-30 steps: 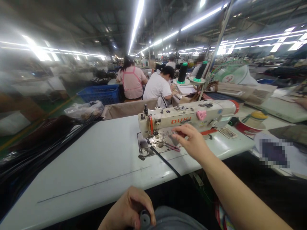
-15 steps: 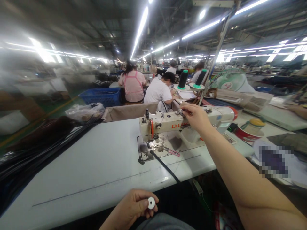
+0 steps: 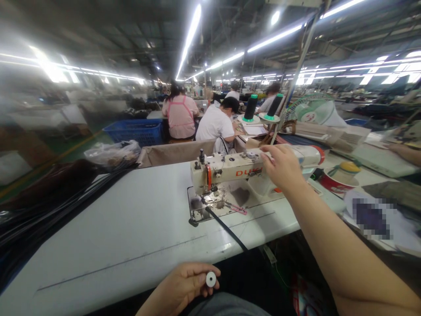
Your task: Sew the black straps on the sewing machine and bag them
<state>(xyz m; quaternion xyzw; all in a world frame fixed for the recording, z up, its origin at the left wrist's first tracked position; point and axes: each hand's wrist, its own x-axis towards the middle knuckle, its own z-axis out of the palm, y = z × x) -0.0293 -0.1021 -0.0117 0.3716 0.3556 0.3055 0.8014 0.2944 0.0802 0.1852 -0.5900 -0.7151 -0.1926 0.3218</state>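
Low in front of my lap, my left hand (image 3: 187, 283) pinches a small white bobbin (image 3: 211, 279) between thumb and fingers, its round face with the dark centre hole toward me. My right hand (image 3: 282, 166) reaches over the arm of a white sewing machine (image 3: 226, 169). Its fingers lie along the top of the arm, thumb apart from them, beside a round metal part (image 3: 252, 155); nothing shows in them. A black strip (image 3: 226, 229) runs from near the needle area over the table's front edge. Pink-handled thread snips (image 3: 238, 209) lie on the machine bed.
The white table (image 3: 138, 210) carries a printed ruler line. Long black strips (image 3: 75, 199) hang over its left side. Two black thread cones (image 3: 251, 109) stand behind the machine, and a yellow-topped cone (image 3: 348, 169) at right. Co-workers (image 3: 215, 123) sit ahead, near a blue crate (image 3: 134, 131).
My right hand has slid to the right along the machine's top, uncovering the round metal part. My left hand keeps the bobbin, shifted slightly right. The view has turned a little.
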